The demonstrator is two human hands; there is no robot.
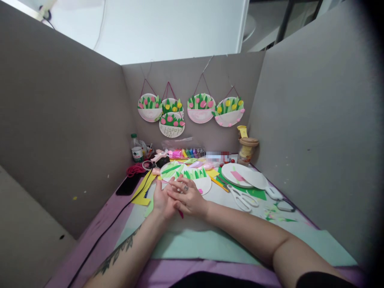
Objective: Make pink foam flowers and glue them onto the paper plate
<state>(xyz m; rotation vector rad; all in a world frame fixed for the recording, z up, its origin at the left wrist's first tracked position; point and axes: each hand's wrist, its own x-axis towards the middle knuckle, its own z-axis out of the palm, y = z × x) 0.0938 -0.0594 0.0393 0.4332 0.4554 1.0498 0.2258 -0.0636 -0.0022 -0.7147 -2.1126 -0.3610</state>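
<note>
My left hand (163, 199) is turned palm up, its thumb stretched out. Across its palm and fingers lies my right hand (189, 199), palm down, with a ring and its fingers extended and slightly apart. Anything between the palms is hidden. A small magenta piece (181, 214) shows just below them. Right behind the hands are a white paper plate (204, 185) with green paper leaves and a pink flower, and another plate (168, 169) with green strips.
White scissors (240, 198), a yellow pencil (220, 184) and stacked white plates (232, 179) lie to the right. A black phone (129, 185), a cable (111, 227) and a bottle (137, 150) are left. Decorated plates (201, 114) hang on the grey back panel.
</note>
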